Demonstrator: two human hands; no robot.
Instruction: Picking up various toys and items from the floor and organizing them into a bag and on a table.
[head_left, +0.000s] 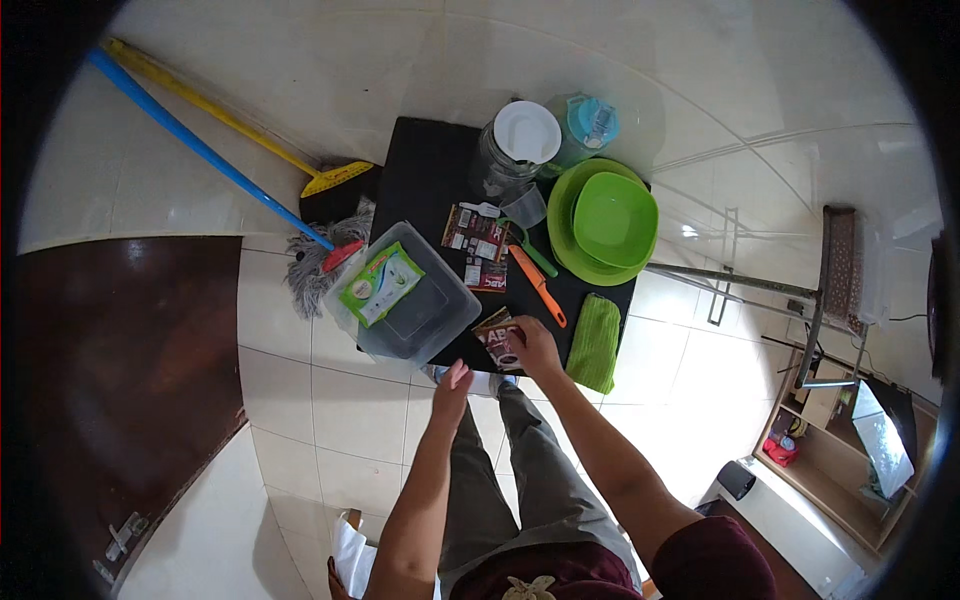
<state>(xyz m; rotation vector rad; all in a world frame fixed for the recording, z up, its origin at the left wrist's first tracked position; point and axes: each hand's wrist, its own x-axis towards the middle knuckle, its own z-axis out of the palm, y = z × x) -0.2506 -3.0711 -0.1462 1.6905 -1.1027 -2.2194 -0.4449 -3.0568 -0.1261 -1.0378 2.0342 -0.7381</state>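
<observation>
My right hand (535, 347) grips a dark brown coffee sachet (501, 346) by its right side, at the front edge of a small black table (431, 169). A second sachet seems to lie partly under it. My left hand (452, 391) is held just off that edge, fingers extended and nothing visible in it. Further back lie more brown sachets (475, 238), some with their backs up. Beside them are an orange-handled knife (538, 286) and a green-handled tool (541, 255), its head partly hidden. To the right of my right hand lies a folded green cloth (595, 341).
A clear plastic container (439, 319) bearing a green wipes pack (382, 283) overhangs the table's left side. Green bowl (616, 219) and plate (562, 229), a clear cup (523, 206), a white-lidded jar (527, 133) and a blue-lidded pitcher (592, 120) stand behind. A mop (319, 277) leans left.
</observation>
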